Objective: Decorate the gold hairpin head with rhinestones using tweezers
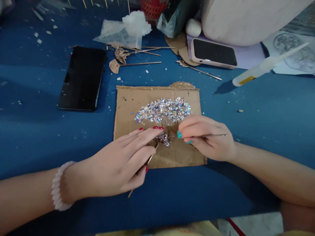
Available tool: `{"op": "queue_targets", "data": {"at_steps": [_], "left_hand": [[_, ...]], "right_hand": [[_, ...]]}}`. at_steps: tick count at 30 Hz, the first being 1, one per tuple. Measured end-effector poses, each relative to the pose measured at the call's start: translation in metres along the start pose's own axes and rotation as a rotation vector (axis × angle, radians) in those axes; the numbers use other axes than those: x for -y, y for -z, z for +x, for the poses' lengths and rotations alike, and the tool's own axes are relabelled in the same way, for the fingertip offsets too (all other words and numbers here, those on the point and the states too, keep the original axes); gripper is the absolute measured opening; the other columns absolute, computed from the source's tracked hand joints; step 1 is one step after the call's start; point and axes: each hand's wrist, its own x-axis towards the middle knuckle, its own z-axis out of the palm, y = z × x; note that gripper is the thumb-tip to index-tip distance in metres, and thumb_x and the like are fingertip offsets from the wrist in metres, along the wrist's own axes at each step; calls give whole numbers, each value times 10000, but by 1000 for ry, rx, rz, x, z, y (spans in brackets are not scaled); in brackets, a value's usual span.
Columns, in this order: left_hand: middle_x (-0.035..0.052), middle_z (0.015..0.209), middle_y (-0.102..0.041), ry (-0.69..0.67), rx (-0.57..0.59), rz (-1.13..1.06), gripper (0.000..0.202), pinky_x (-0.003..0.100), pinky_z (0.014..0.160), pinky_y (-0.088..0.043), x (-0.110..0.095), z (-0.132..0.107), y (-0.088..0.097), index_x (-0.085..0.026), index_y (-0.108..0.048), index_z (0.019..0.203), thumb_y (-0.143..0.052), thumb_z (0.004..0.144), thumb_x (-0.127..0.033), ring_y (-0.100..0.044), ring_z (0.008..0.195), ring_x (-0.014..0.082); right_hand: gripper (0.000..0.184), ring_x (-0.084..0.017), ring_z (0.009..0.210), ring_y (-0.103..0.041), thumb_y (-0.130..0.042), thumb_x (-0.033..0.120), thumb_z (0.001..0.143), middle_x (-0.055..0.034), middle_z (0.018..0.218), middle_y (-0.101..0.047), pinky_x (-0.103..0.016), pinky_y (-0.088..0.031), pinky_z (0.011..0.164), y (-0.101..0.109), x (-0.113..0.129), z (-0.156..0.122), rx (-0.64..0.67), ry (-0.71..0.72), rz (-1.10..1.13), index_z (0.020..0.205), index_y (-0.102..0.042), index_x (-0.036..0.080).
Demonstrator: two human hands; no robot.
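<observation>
My left hand (pixel 113 167) is closed around the stem of a metal hair stick, whose ornament (pixel 163 139) is crusted with small shiny rhinestones. The stem slants down to the left, and its end shows below my fingers. In my right hand (pixel 209 137) a thin metal tool (pixel 216 135) is pinched between thumb and fingers, its narrow tip pointing left, close to the ornament. Whether this is a pick or tweezers I cannot tell. Both hands are over a piece of cardboard (pixel 183 159). Just beyond them, a pile of loose blue, silver and pink rhinestones (pixel 164 109) is spread on it.
A black tablet or large phone (pixel 82 78) lies left of the cardboard, a pink-cased phone (pixel 214 52) behind. Several metal hair sticks (pixel 137 63) lie at the back near a plastic bag (pixel 118 34). A white narrow-nozzled bottle (pixel 263 69) is at right. Scraps dot the blue table (pixel 31 137).
</observation>
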Motion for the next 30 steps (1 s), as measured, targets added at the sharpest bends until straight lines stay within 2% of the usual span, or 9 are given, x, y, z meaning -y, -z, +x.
{"op": "queue_targets", "data": {"at_steps": [13,18,21,25,30], "left_hand": [[247,1504,-415,-5,-10,8,236,428,1212,-370,1,0,-1,-90,-529,1170,-477,941,-113,-332,1483,262],[239,1488,-432,-19,2,43,290,442,1204,-385,1,0,0,-78,-521,1232,-477,950,-128,-334,1480,267],[230,1519,-391,-6,11,37,337,435,1204,-386,1,-1,0,-76,-506,1286,-485,956,-138,-347,1468,266],[225,1532,-367,0,18,29,363,422,1218,-362,2,-1,0,-68,-496,1315,-488,957,-130,-332,1469,260],[228,1528,-365,0,30,19,353,440,1219,-359,1,-1,0,-65,-503,1305,-486,957,-122,-320,1475,274]], "right_hand": [[121,-116,828,-657,-519,140,983,-63,892,-673,-253,-572,771,1,0,-3,-28,14,-43,958,-634,169],[128,-125,871,-700,-621,123,922,-68,963,-721,-239,-595,795,6,-1,-3,-34,50,-109,1010,-680,193],[123,-131,871,-722,-668,124,891,-68,949,-750,-231,-609,800,7,-2,-2,-86,25,-170,984,-702,197],[135,-134,851,-738,-642,112,899,-55,929,-770,-239,-625,768,6,-5,-1,-139,-36,-225,942,-722,212],[115,-148,867,-745,-648,93,886,-73,888,-778,-258,-617,813,2,-9,0,-167,-74,-241,907,-731,171]]}}
